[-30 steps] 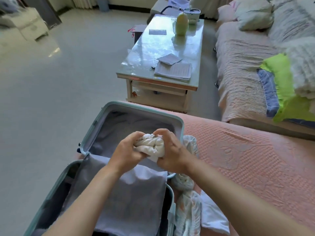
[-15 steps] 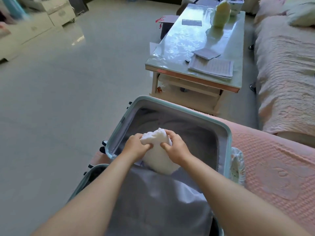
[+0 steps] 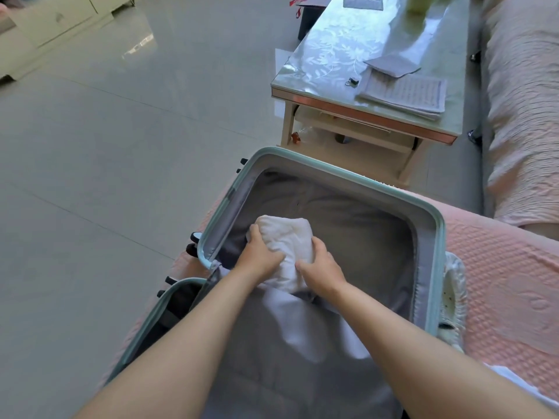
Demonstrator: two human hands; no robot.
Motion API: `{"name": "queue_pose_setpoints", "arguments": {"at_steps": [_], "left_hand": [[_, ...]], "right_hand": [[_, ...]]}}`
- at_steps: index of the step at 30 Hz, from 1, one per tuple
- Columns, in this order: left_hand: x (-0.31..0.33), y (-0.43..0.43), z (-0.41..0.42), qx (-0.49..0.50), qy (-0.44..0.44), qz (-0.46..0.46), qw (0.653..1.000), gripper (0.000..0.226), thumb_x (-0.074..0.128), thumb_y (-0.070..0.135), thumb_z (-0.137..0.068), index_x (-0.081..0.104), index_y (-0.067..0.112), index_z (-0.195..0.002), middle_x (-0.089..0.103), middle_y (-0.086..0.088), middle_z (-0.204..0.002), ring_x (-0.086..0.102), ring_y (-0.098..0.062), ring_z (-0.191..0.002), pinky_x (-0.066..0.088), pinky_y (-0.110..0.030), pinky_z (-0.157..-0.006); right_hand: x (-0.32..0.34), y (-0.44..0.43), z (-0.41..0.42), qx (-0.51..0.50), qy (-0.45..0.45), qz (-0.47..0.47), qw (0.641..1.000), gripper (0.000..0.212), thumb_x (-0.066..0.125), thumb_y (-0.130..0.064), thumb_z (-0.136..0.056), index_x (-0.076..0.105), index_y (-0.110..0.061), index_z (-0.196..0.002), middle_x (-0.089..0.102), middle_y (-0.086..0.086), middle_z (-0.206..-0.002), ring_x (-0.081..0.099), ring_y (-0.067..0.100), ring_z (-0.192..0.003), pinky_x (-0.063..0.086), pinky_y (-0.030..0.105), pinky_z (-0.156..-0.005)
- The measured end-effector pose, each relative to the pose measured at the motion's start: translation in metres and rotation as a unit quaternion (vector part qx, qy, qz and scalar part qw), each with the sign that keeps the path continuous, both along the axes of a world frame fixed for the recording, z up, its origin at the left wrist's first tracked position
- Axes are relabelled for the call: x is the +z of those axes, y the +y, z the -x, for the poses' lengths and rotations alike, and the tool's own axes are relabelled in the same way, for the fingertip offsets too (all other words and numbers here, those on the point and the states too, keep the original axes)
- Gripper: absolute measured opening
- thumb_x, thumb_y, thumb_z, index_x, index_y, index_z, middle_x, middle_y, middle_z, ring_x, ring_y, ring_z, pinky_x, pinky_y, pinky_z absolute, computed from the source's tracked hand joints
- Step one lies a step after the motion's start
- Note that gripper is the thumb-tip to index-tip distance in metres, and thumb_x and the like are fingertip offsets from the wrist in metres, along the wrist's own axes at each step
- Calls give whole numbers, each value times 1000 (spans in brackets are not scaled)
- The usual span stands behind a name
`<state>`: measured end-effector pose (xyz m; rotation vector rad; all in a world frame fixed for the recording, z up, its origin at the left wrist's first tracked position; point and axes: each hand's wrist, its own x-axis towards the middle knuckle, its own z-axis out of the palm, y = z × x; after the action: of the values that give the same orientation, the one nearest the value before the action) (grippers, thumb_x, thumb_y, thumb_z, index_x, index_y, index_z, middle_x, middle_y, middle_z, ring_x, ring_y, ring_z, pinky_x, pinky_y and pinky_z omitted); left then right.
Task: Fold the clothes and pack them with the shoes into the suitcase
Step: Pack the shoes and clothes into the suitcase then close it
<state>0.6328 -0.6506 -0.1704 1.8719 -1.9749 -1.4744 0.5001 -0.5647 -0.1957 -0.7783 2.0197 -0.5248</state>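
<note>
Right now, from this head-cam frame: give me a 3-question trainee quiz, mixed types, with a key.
1. True or false: the white cloth bundle is inside the open mint-green suitcase.
2. Multiple choice: of the left hand and the right hand, which grips the bundle? A: left only. B: right only. C: both.
3. Fill in: the white shoe sits ___ the suitcase, on the pink cover.

Key: 1 true; 2 C; 3 outside (against its right wall).
</note>
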Motion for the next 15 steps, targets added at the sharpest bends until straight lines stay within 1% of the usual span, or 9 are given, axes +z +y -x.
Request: {"name": "queue_pose_setpoints", "arguments": {"at_steps": [2, 4, 5, 7, 9, 11, 13, 14, 15], "left_hand": [[4, -6, -3, 44, 36, -18, 998, 91, 67, 30, -85, 8, 20, -154, 42, -8, -150, 50, -29, -127, 44, -36, -102], [5, -11, -5, 87, 50, -36, 994, 91, 71, 35, -87, 11, 17, -154, 40, -7, -151, 48, -29, -130, 41, -36, -103], [4, -13, -6, 98, 59, -50, 992, 90, 72, 38, -86, 16, 16, -153, 42, -7, -149, 49, -28, -128, 42, -36, -101], [2, -13, -6, 101, 89, -65, 989, 85, 73, 39, -86, 23, 17, -151, 46, -5, -145, 51, -24, -123, 44, -34, -99], [1, -9, -5, 80, 110, -62, 989, 83, 73, 32, -87, 22, 18, -151, 48, -3, -141, 52, -20, -119, 46, -32, -96], [5, -2, -2, 55, 129, -48, 989, 83, 74, 26, -86, 22, 20, -150, 50, 0, -137, 52, -15, -113, 47, -33, -96], [13, -1, 0, 56, 151, 7, 987, 85, 76, 24, -83, 22, 23, -149, 52, -1, -137, 53, -14, -113, 46, -34, -99], [17, -3, -1, 61, 154, 67, 984, 89, 77, 23, -82, 20, 23, -150, 50, -1, -139, 52, -15, -117, 43, -32, -100], [22, -6, -2, 60, 148, 136, 978, 92, 76, 21, -83, 16, 21, -153, 44, -1, -141, 47, -15, -123, 37, -28, -102]], "right_hand": [[4, 1, -8, -24, -42, 11, 999, 89, 63, -37, -78, 20, -32, -156, 45, 3, -150, 49, 30, -131, 41, 43, -109], [9, -2, -13, -99, -96, -10, 990, 100, 71, -33, -71, 20, -23, -157, 44, 3, -150, 49, 30, -131, 45, 41, -105], [11, -4, -11, -143, -138, -28, 980, 102, 75, -32, -65, 29, -17, -154, 49, 3, -144, 54, 32, -127, 50, 40, -99], [13, -10, -4, -174, -213, -50, 960, 75, 79, -26, -59, 58, -9, -129, 67, 11, -122, 69, 33, -100, 59, 41, -80], [20, -15, 1, -150, -222, -20, 963, 47, 76, -13, -65, 66, -11, -110, 73, 13, -106, 71, 29, -87, 59, 38, -71], [30, -19, 5, -114, -157, 29, 981, 44, 73, -9, -66, 61, -17, -108, 71, 7, -102, 68, 24, -90, 58, 37, -76], [44, -25, 6, -58, -28, 100, 993, 38, 70, -12, -70, 55, -26, -103, 67, -2, -94, 62, 20, -86, 52, 35, -75], [51, -28, 7, -20, 67, 154, 986, 36, 67, -15, -72, 52, -28, -101, 65, -6, -89, 60, 19, -83, 46, 35, -74], [56, -31, 8, 19, 186, 226, 956, 34, 65, -15, -74, 50, -30, -100, 64, -8, -86, 59, 20, -81, 39, 35, -74]]}}
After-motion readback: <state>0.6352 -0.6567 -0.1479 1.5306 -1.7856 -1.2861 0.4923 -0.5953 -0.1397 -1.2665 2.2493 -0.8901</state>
